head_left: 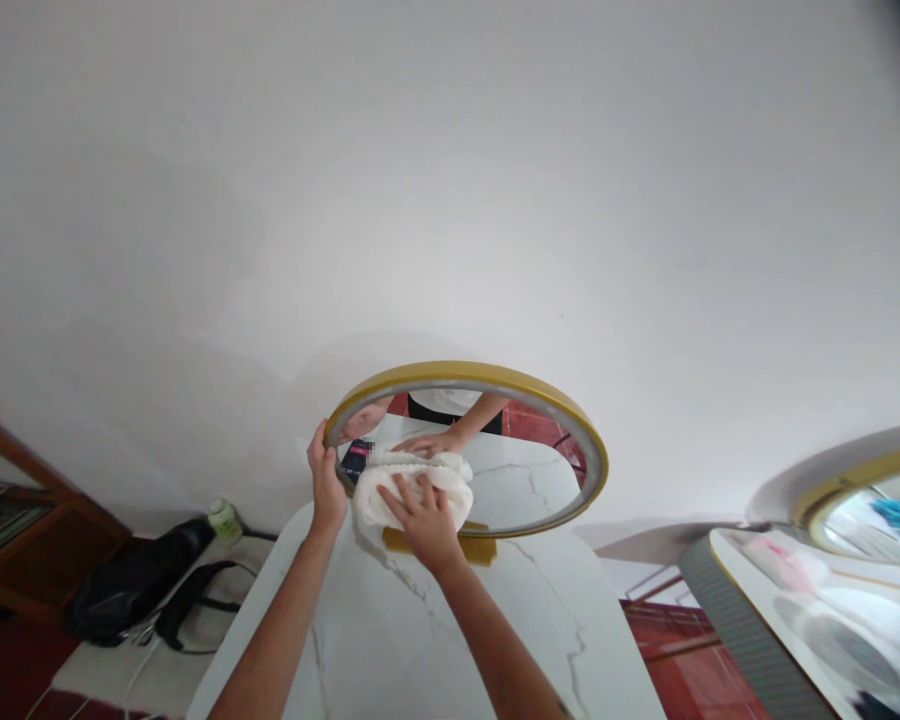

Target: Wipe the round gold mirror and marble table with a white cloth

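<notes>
A round mirror (525,480) with a gold frame stands on a gold base (482,550) on a white marble-patterned table (390,640). My left hand (326,482) grips the mirror's left rim, fingers around its edge. With fingers spread, my right hand (424,515) presses a folded white cloth (375,490) against the lower left of the glass. Both the cloth and my hand are reflected in the mirror. The cloth hides part of the frame's lower edge.
Behind the mirror rises a plain white wall (450,200). On the right stands another table (750,580) with a second gold-framed mirror (862,490). A black bag (146,575) and a green-labelled container (225,522) are at the left, near a wooden cabinet (52,545).
</notes>
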Demonstrator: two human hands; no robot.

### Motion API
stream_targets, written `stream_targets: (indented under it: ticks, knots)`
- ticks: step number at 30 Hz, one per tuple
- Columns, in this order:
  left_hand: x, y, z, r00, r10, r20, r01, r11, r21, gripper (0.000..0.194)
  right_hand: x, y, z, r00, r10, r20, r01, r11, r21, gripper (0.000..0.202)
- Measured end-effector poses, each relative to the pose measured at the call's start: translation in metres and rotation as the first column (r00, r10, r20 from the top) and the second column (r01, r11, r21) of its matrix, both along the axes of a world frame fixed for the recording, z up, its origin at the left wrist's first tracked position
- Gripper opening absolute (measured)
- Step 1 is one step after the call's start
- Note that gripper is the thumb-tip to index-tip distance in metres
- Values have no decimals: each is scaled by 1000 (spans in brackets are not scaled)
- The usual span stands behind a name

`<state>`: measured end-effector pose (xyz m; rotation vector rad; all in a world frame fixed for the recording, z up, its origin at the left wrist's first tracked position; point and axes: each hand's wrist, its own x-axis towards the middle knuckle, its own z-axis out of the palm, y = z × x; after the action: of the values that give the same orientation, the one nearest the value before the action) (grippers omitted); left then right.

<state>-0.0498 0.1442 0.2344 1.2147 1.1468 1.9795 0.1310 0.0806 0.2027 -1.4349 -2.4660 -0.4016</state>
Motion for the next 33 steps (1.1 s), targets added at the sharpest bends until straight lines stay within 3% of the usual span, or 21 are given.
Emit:
stream_targets:
  ticks: [2, 4, 6, 11, 13, 16, 22, 25, 28, 33]
  knots:
    - [0, -1, 0, 999, 39, -22, -39, 999, 3, 49, 0, 0, -8, 998, 49, 24, -49, 999, -7, 55]
    - [0, 0, -1, 998, 52, -18, -52, 999, 4, 48, 0, 1, -2, 999, 40, 20, -41, 999, 28, 54]
    - [0, 0, -3, 999, 42, -6, -42, 999, 3, 48, 0, 2, 20, 1000, -4, -8, 5, 995, 95, 57]
    - [-1, 1, -3, 999, 44, -16, -44, 999, -12, 48, -6, 6, 93, 993, -62, -97, 84, 967, 242, 63]
    - [-3, 0, -3, 999, 46, -20, -47, 999, -20, 47, -10, 8, 107, 987, -91, -136, 123, 959, 257, 63]
    - [-6, -1, -3, 1000, 2, 10, -2, 1000, -17, 48, -17, 9, 97, 986, -103, -131, 132, 962, 238, 65]
    - [-13, -1, -6, 997, -62, 36, 63, 998, -24, 50, -24, 8, 18, 1000, 8, 14, -9, 995, 100, 57]
    - [-15, -3, -5, 998, -62, -9, 62, 998, -25, 49, -22, 5, -1, 997, 54, 54, -55, 998, 24, 52]
    - [-16, -5, -3, 997, -72, -27, 71, 997, -30, 50, -21, 4, 11, 999, 29, 32, -31, 998, 57, 54]
    - [-15, -7, -1, 997, -67, -31, 66, 997, -27, 49, -22, 5, 80, 993, -58, -103, 80, 972, 221, 63]
